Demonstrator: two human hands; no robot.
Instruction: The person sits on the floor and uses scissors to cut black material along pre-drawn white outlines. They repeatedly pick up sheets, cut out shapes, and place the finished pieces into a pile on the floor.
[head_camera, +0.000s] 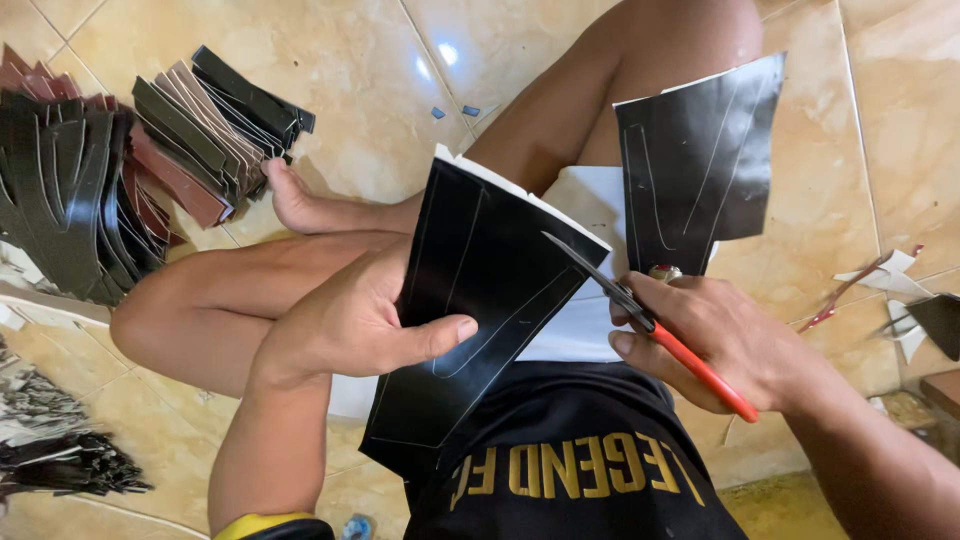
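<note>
While the left hand grips the black sheet, scissors bite its edge.

Black sheet w/ pale traced outlines, white edge at top, held tilted over the lap at approx centre. Scissors (red handles) at its 3 o'clock, blades open, tips on the sheet's upper-right edge.
</note>
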